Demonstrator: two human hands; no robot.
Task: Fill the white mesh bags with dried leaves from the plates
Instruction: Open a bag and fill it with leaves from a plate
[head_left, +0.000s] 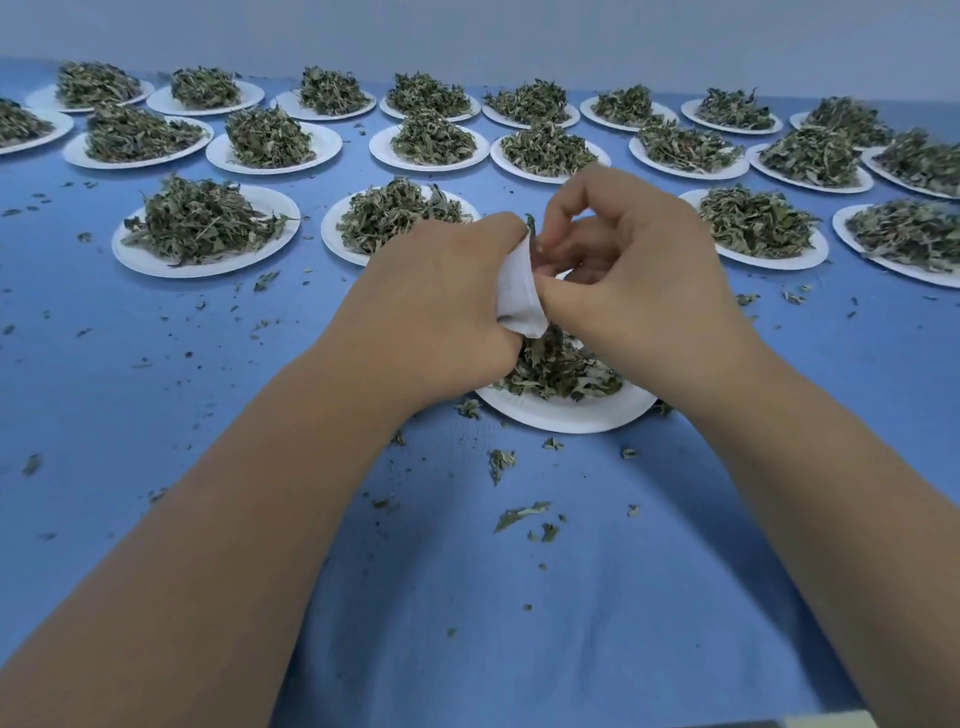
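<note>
1. Two bare forearms reach in from the lower corners and meet at the centre of the frame.
2. The left hand (441, 291) is curled round a small white bag (519, 291), gripping it so that only a strip of cloth shows between the two hands; a green leaf tip (530, 223) pokes out at the bag's top.
3. The right hand (634, 275) is pressed close against the left, its fingers bent; its thumb lies on the bag's edge and pinches it; whether it also holds leaf bits I cannot tell.
4. The bag is held in the air, just above a white plate (566, 418) at the centre, slightly below the hands; a low heap of dried leaves (561, 371) lies on it, partly hidden by the hands.
5. Across the upper part of the frame, from left edge to right edge, stand rows of other plates (205, 260); each bears a tall heap of the same green leaves.
6. Everything rests on a blue cloth (156, 364) that fills the frame below the wall; leaf crumbs (519, 514) are scattered over it, thickest just below the centre plate.
7. A pale wall (467, 31) runs along the top edge.
</note>
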